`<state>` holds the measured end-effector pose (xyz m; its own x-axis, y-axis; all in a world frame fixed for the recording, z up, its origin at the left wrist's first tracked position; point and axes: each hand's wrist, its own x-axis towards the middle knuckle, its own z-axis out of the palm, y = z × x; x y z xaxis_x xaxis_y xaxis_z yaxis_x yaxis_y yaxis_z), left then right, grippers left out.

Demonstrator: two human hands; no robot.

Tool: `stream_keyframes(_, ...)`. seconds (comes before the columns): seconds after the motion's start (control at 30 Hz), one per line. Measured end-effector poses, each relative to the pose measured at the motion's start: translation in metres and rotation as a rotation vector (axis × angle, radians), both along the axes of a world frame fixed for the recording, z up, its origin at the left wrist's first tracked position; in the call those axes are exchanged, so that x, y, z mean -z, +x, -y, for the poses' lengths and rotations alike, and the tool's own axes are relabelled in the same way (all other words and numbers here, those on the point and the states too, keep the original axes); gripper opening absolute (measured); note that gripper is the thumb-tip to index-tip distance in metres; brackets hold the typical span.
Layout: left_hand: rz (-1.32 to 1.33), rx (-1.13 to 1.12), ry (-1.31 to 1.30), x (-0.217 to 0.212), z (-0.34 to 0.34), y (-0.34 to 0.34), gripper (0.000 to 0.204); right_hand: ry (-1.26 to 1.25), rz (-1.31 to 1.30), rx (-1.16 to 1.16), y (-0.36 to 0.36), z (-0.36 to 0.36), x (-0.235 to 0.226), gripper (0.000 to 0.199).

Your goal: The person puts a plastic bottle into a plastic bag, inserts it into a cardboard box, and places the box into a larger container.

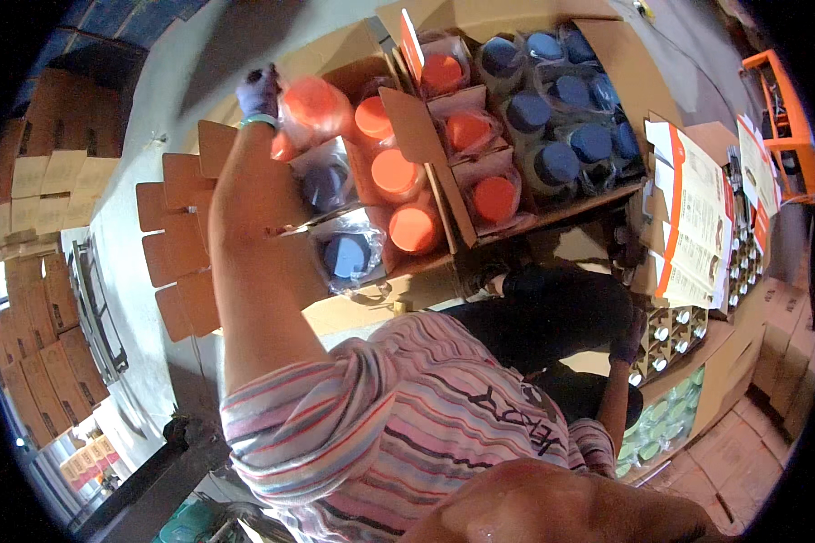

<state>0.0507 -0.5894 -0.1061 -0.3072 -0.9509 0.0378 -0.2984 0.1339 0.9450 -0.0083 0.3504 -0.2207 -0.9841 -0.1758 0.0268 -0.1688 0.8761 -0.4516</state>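
My left hand (260,94), in a light glove with dark fingertips, is at the far left end of an open carton (371,68). Its fingers close against the side of a clear jar with a red lid (311,102), blurred and above the carton. Another bit of red (283,147) shows just below it. Inside the carton, red-lidded jars (397,172) stand beside blue-lidded jars (346,256) wrapped in clear plastic. My right hand (628,335), dark-gloved, hangs low by my knee, near a box of small white-capped bottles (666,335); its fingers are not clear.
An adjoining carton holds several blue-lidded jars (557,163) and red-lidded jars in cardboard cells. Brown carton flaps (177,244) fold out left. Printed cardboard sheets (695,217) stand at the right, near an orange frame (779,118). Stacked boxes (41,335) line the left.
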Motion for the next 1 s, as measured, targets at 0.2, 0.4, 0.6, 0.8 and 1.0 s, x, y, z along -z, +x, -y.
stream_keyframes(0.2,-0.206,0.612,0.110,-0.213,-0.083,0.008,0.030,-0.290,-0.106,-0.004,-0.007,0.078,-0.065,0.041)
stream_keyframes(0.4,-0.580,1.050,0.334,-0.328,-0.323,0.020,0.016,-0.607,-0.252,-0.307,0.059,0.256,-0.188,0.053)
stream_keyframes(0.6,-1.107,1.320,-0.933,-0.357,-0.489,0.005,0.026,-1.237,-0.247,-0.279,0.100,0.279,-0.224,0.069)
stream_keyframes(0.8,-1.214,1.984,-0.382,-0.348,-0.608,0.005,0.029,-1.244,-0.559,0.438,0.120,0.136,-0.248,0.033)
stream_keyframes(1.0,-1.142,1.648,-0.310,-0.287,-0.667,0.004,0.063,-1.258,-0.745,0.569,0.208,0.069,-0.241,0.040)
